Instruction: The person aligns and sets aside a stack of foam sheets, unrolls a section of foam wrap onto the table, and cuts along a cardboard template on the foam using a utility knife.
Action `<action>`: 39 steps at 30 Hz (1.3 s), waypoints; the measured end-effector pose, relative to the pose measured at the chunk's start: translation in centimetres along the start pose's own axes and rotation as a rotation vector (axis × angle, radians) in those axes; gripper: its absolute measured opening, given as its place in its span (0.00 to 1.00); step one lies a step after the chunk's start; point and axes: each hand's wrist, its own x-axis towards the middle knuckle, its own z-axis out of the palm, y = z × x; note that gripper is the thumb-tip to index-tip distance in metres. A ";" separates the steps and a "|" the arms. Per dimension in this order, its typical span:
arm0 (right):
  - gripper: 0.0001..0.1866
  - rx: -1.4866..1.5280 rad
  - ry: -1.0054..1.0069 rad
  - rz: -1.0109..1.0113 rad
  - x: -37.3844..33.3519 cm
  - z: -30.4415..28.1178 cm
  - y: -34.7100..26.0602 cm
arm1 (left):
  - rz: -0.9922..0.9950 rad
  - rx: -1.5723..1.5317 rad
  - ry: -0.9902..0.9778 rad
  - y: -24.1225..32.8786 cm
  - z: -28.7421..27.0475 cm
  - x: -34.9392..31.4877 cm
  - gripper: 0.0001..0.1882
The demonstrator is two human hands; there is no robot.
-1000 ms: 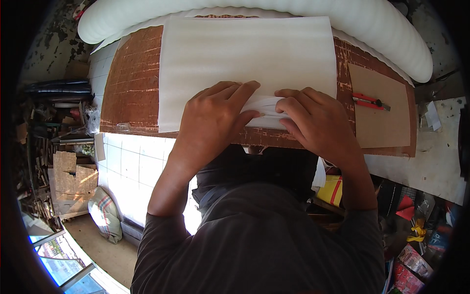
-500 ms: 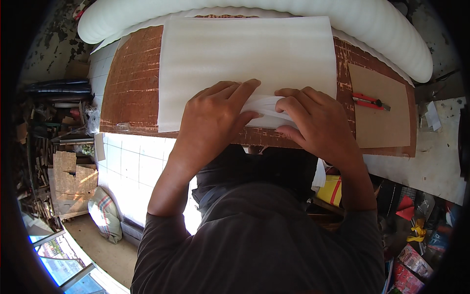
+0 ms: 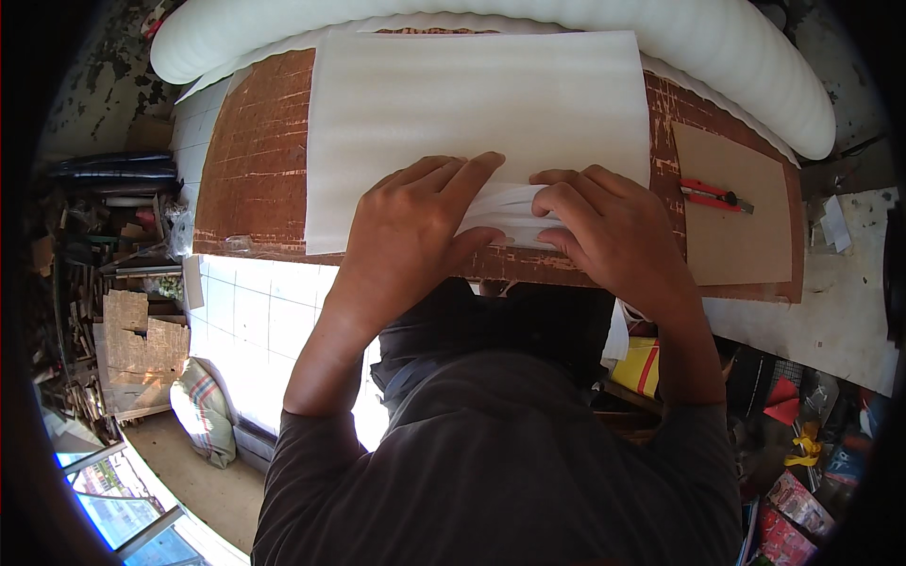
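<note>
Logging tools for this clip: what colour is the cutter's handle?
The handle is red, best seen in the head view.

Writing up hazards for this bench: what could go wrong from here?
1. The thin white material between the left hand and right hand shows creases; it might bunch or shift.
2. The white sheet under them reaches close to the near edge of the brown board, so a tug might drag it over.
3. The red cutter lies on the tan sheet to the right hand's right, blade end seemingly exposed; a sideways sweep might catch it.
</note>
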 end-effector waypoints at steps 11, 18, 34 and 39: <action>0.14 -0.011 0.016 0.013 0.2 -0.1 -0.1 | -0.010 0.025 -0.018 0.0 0.1 0.0 0.36; 0.15 -0.003 0.013 0.026 0.2 0.0 -0.1 | 0.005 0.034 -0.034 0.2 0.2 -0.1 0.38; 0.26 -0.032 -0.040 0.041 -0.6 0.5 -0.4 | -0.006 0.024 -0.007 0.4 0.4 0.1 0.34; 0.23 -0.028 -0.024 0.040 -0.5 0.6 -0.4 | -0.017 0.027 -0.019 0.3 0.4 0.0 0.34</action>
